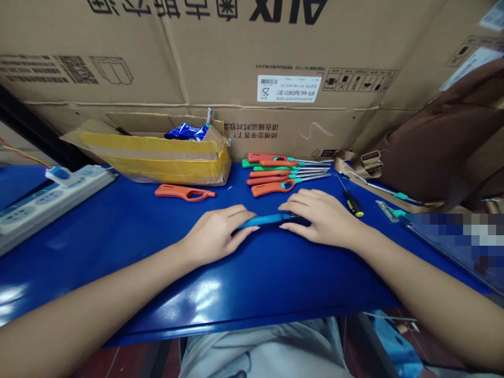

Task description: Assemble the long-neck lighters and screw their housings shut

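Note:
A blue long-nosed gas lighter (264,220) is held level just above the blue table, between my two hands. My left hand (218,233) pinches its handle end, thumb below and fingers on top. At the other end, my right hand (321,216) closes around the nozzle side, hiding most of that part. Beyond my hands lies a pile of several red, orange and green lighters (273,175) with metal nozzles pointing right. An orange lighter body (185,193) without a metal nozzle rests behind my left hand. To the right of my right hand is a black-and-yellow screwdriver (353,203).
An open cardboard box (157,158) with yellow tape holds a blue packet. A white power strip (51,202) lies at left. On the right are a brown bag (429,142), a loose metal nozzle (378,188) and a small clear part (388,211). Large cartons (220,63) stand behind.

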`<state>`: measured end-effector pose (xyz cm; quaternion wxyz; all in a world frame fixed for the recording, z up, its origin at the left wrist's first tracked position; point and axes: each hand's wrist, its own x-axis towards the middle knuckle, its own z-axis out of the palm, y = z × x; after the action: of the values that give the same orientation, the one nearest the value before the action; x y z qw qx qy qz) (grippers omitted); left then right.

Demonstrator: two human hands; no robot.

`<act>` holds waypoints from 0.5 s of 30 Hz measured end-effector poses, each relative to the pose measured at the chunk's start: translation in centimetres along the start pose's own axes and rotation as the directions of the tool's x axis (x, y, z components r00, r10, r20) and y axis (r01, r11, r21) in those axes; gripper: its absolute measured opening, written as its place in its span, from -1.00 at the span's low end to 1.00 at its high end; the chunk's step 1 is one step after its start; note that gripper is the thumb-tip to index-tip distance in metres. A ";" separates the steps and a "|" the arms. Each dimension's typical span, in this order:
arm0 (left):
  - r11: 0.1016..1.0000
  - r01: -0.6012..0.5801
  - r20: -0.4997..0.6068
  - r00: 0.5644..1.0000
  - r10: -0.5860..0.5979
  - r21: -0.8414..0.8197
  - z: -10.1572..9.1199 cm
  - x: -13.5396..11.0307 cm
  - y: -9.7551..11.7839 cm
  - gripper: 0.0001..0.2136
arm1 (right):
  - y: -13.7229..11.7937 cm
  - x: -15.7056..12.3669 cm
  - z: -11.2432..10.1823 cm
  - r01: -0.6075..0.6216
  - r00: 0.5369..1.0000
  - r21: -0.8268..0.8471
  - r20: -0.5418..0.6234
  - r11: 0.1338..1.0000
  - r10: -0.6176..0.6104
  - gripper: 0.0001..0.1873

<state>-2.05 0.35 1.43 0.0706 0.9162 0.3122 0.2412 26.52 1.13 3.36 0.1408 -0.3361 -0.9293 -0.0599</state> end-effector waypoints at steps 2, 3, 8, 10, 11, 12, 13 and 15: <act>1.000 0.010 -0.032 0.999 -0.010 0.008 -0.4 0.0 -0.8 -0.77 | 1.2 -0.2 -0.4 -0.025 0.998 0.026 -0.051 0.999 0.026 -0.61; 1.000 0.017 -0.048 0.999 -0.017 0.012 -0.6 0.0 -1.2 -0.77 | 1.9 -0.4 -0.5 -0.036 0.998 0.044 -0.052 0.998 0.038 -0.61; 1.000 0.029 -0.098 0.995 -0.028 0.009 -1.0 0.1 -2.8 -0.76 | 5.2 -1.0 -0.5 -0.063 0.993 0.125 -0.093 0.990 0.075 -0.76; 0.999 0.033 -0.103 0.994 -0.034 -0.008 -1.0 0.2 -3.0 -0.76 | 5.9 -1.0 -0.2 -0.073 0.991 0.139 -0.100 0.988 0.088 -0.81; 0.999 0.034 -0.105 0.994 -0.035 -0.016 -1.0 0.2 -3.0 -0.76 | 6.0 -1.0 -0.1 -0.081 0.991 0.135 -0.095 0.988 0.094 -0.81; 0.999 0.032 -0.105 0.994 -0.034 -0.022 -0.9 0.2 -3.0 -0.76 | 6.1 -0.9 0.0 -0.091 0.991 0.125 -0.088 0.988 0.102 -0.82; 0.999 0.030 -0.107 0.994 -0.032 -0.027 -0.9 0.2 -2.9 -0.76 | 6.1 -0.9 0.0 -0.102 0.991 0.117 -0.080 0.988 0.111 -0.82; 0.999 0.023 -0.112 0.993 -0.026 -0.033 -0.9 0.2 -2.8 -0.77 | 6.1 -0.8 0.0 -0.116 0.990 0.116 -0.072 0.986 0.125 -0.84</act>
<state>-3.87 2.69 1.51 0.0702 0.8960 0.3231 0.2964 31.00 5.30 3.19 0.1995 -0.3807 -0.9028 -0.0125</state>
